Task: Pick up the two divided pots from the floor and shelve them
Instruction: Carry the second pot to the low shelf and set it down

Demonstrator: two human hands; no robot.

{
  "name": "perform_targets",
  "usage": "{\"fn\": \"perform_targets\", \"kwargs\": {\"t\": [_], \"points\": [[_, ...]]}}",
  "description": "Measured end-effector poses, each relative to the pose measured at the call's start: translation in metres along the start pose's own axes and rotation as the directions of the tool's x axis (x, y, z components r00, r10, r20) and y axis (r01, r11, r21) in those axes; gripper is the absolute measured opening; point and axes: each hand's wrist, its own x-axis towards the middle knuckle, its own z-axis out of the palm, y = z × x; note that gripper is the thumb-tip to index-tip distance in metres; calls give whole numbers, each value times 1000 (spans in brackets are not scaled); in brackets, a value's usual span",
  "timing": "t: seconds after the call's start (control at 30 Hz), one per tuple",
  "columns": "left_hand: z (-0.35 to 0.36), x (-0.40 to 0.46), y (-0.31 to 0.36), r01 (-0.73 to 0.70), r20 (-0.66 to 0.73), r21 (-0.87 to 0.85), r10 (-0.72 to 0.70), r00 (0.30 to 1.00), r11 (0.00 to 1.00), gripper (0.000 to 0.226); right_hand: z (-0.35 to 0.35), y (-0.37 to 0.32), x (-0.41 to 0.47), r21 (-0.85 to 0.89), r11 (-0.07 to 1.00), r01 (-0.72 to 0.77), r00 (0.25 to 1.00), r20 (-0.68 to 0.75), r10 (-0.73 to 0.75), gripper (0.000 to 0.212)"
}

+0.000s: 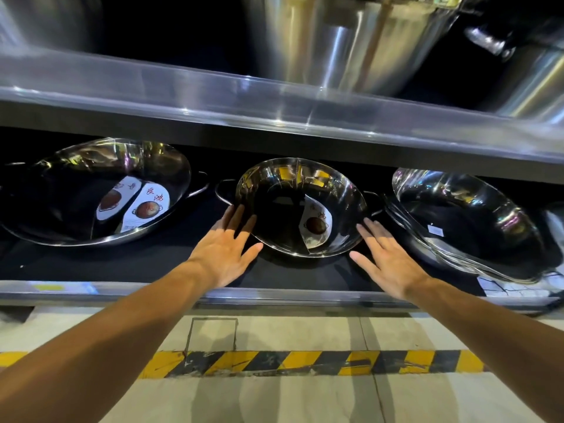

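Note:
A small steel divided pot (pixel 300 206) with two loop handles and a paper label inside leans tilted on the black lower shelf (pixel 152 261), at the middle. A larger divided pot (pixel 94 190) with labels leans to its left. My left hand (pixel 225 248) is flat and spread at the small pot's lower left rim, fingertips touching or nearly touching it. My right hand (pixel 387 257) is spread just off the lower right rim. Neither hand grips anything.
A stack of steel pans (pixel 467 221) leans at the shelf's right. The steel upper shelf (pixel 274 108) overhangs closely, carrying large stock pots (pixel 351 41). Below the shelf edge lies concrete floor with a yellow-black hazard stripe (pixel 305 363).

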Motion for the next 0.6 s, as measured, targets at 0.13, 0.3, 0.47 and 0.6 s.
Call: {"fn": "perform_targets", "kwargs": {"t": [0.13, 0.3, 0.47, 0.6], "points": [[2, -3, -1, 24, 62, 19, -25, 998, 1000, 55, 7, -6, 7, 70, 993, -99, 995, 22, 97, 83], [11, 7, 4, 278, 196, -364, -218, 956, 889, 75, 11, -8, 7, 107, 983, -146, 989, 47, 141, 90], [15, 9, 3, 307, 195, -433, -244, 950, 847, 82, 9, -14, 6, 129, 980, -154, 988, 49, 149, 90], [13, 9, 2, 325, 215, -411, -256, 943, 852, 82, 7, -16, 7, 104, 984, -148, 989, 38, 144, 91]]}}
